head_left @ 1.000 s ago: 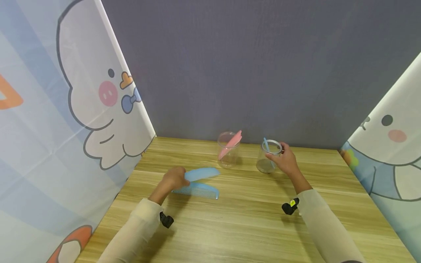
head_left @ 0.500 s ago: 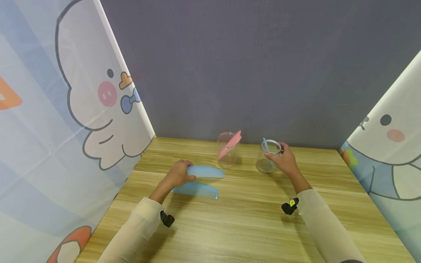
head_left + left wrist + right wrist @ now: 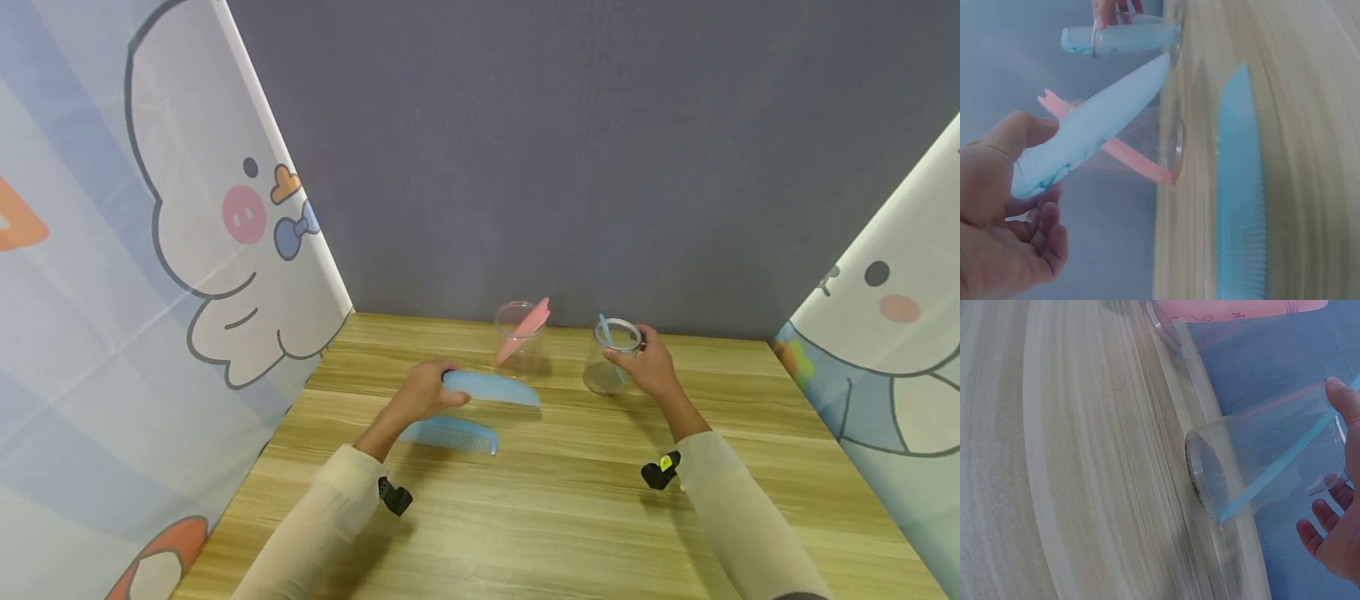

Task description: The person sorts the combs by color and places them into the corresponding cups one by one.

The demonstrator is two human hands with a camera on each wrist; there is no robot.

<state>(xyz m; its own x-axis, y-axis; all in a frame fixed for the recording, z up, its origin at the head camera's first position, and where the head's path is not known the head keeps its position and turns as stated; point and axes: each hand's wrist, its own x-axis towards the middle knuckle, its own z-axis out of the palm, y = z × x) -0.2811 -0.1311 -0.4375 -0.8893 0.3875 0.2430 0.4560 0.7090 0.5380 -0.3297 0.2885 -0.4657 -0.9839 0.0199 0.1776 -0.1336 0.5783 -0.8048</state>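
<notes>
My left hand (image 3: pixel 427 393) pinches a light blue comb (image 3: pixel 495 389) by one end, held above the table with its other end pointing right. In the left wrist view the thumb presses on this held comb (image 3: pixel 1094 131). A second blue comb (image 3: pixel 450 434) lies on the table just below the left hand. My right hand (image 3: pixel 651 365) grips the rim of a clear jar (image 3: pixel 603 377), thumb on the near side and fingers behind. Inside that jar a blue comb (image 3: pixel 1279 465) leans diagonally.
Left of the gripped jar stands another clear jar (image 3: pixel 527 360) with a pink comb (image 3: pixel 525 330) leaning in it. A grey wall (image 3: pixel 570 167) rises behind the wooden table (image 3: pixel 570 517). Cartoon-printed curtains (image 3: pixel 90 333) border both sides.
My left hand has lifted the blue comb off to the upper right, away from the comb lying on the table. The right hand keeps its grip on the jar.
</notes>
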